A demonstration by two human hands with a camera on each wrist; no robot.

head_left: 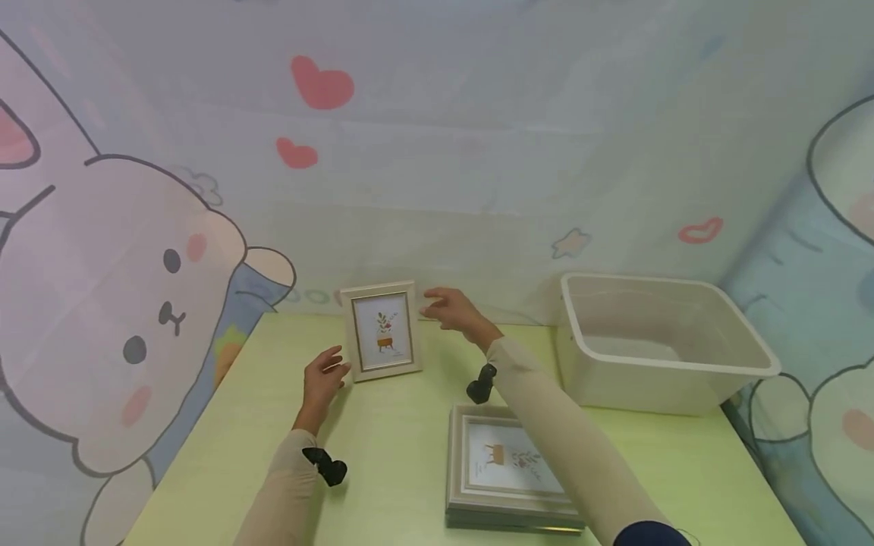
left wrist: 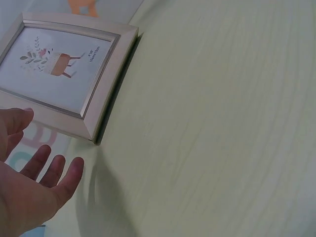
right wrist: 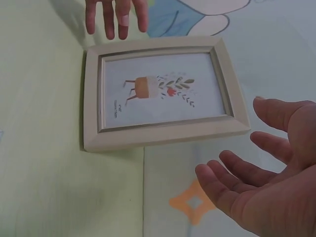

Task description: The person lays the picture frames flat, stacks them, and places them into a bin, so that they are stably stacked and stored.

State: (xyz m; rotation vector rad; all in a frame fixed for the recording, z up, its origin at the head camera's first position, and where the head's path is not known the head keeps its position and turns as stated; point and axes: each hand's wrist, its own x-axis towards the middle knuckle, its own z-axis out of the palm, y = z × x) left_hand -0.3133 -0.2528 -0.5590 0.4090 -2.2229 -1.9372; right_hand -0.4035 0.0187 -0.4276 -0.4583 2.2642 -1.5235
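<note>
A cream picture frame with a potted-plant print stands upright near the back edge of the table. My left hand is at its lower left side, fingers spread and relaxed; in the left wrist view the fingertips are close to the frame, with no grip on it. On the other side, my right hand hovers near the frame's upper right edge. The right wrist view shows that hand with loosely bent fingers, apart from the frame.
A stack of similar picture frames lies flat at the table's front, partly hidden under my right forearm. At the right stands a white plastic bin. Behind the pale green table hangs a cartoon-printed backdrop.
</note>
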